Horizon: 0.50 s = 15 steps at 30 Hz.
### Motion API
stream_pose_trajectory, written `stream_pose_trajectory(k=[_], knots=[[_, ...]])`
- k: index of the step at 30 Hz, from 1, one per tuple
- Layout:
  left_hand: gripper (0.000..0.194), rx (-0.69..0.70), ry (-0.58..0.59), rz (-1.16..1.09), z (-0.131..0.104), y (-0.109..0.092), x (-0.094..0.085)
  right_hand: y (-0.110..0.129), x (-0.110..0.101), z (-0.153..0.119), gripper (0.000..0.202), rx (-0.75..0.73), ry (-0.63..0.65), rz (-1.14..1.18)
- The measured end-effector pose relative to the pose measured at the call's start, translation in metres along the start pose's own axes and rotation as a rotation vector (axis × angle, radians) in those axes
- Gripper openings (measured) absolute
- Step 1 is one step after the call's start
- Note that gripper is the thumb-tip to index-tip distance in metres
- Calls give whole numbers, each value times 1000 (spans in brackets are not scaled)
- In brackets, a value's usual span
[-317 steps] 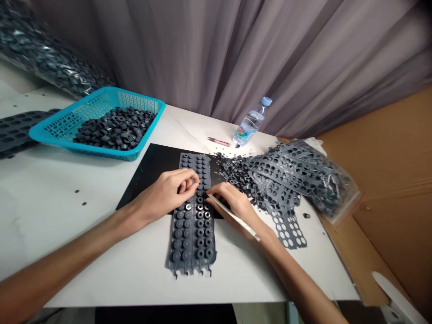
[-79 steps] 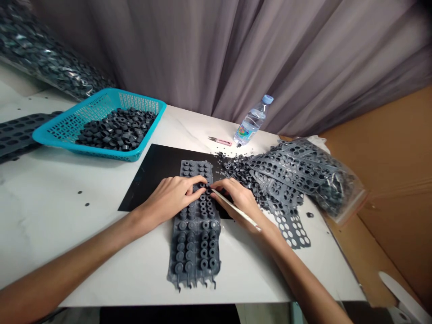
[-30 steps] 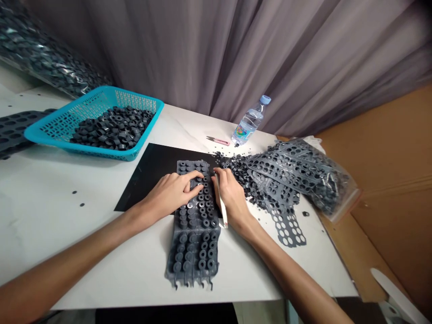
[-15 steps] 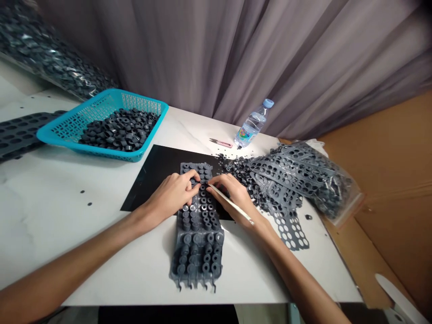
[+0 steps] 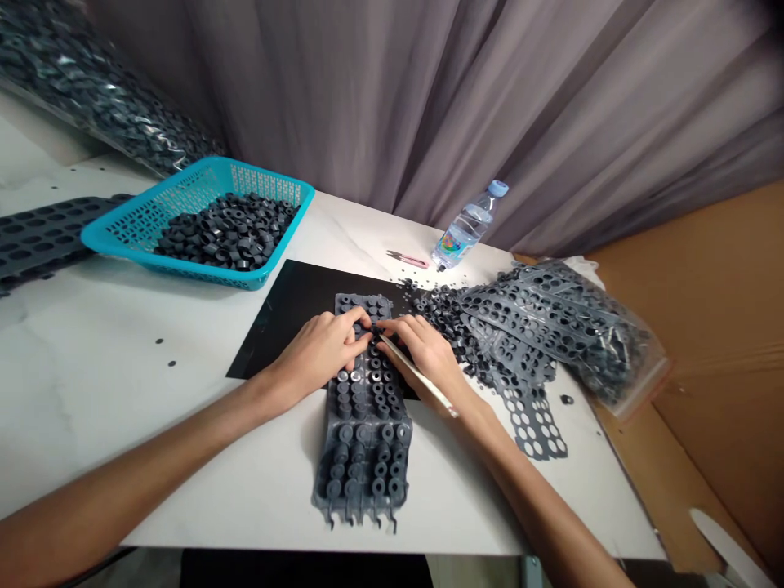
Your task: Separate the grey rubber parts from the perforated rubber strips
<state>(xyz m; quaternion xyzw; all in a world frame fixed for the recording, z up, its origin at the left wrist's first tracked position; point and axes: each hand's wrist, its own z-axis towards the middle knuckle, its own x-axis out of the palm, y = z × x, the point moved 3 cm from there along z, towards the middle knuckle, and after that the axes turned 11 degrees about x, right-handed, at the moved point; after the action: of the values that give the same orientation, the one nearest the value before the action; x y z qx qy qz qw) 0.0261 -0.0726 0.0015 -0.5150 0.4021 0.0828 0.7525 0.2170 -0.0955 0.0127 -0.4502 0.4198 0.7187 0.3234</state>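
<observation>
A long dark grey moulded rubber sheet [image 5: 361, 433] with rows of round raised plugs lies lengthwise in front of me. My left hand [image 5: 327, 347] is over its upper part, thumb and fingers pinched at a small black rubber piece [image 5: 376, 331]. From the right, my right hand [image 5: 425, 351] is closed around a slim white pen-like tool [image 5: 422, 377]. The tool's tip meets the black piece between my hands, and its rear end lies over my wrist. My fingers partly hide the plugs there. Under the sheet's upper half is a black mat [image 5: 275, 327].
A blue plastic basket [image 5: 260, 278] of black rubber rings stands at the left. On the right are loose rubber bits [image 5: 447, 318], punched sheets [image 5: 520, 318] and a clear bag [image 5: 625, 367]. Pink-handled snips [image 5: 409, 260] and a water bottle [image 5: 469, 224] are behind.
The whole view has shifted slightly, so things appear a little further right. My hands stay at the sheet's upper part, and the black piece between my fingertips shows more clearly.
</observation>
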Motion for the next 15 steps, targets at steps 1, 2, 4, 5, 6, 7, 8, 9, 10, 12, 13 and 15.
stream_pose_trajectory(k=[1, 2, 4, 5, 6, 7, 8, 9, 10, 12, 13, 15], knots=[[19, 0, 2, 4, 0, 0, 0, 1, 4, 0, 30, -11, -7, -54], [19, -1, 6, 7, 0, 0, 1, 2, 8, 0, 31, -23, -15, -107], [20, -6, 11, 16, 1, -1, 1, 3, 16, 1, 31, -23, -39, -185], [20, -13, 12, 24, 1, -1, 1, 2, 19, 1, 31, -2, -62, -204], [20, -21, 12, 31, 1, -1, 1, 0, 21, 2, 32, 38, -93, -210], [20, -27, 13, 34, 1, -1, 1, -4, 21, 2, 33, 95, -131, -209], [20, -31, 14, 29, 1, -1, 0, -9, 20, 2, 34, 166, -176, -208], [20, -32, 16, 17, 1, -1, 0, -15, 17, 1, 36, 241, -217, -209], [20, -30, 21, -1, 1, -1, 0, -22, 14, 0, 37, 309, -252, -213], [20, -36, 23, -46, 1, 0, 1, -34, 6, -1, 38, 385, -279, -213], [20, -47, 21, -66, 1, 1, 1, -38, 3, -2, 38, 389, -270, -188], [22, -74, 12, -89, 1, 1, 1, -42, -2, -1, 38, 348, -209, -58]])
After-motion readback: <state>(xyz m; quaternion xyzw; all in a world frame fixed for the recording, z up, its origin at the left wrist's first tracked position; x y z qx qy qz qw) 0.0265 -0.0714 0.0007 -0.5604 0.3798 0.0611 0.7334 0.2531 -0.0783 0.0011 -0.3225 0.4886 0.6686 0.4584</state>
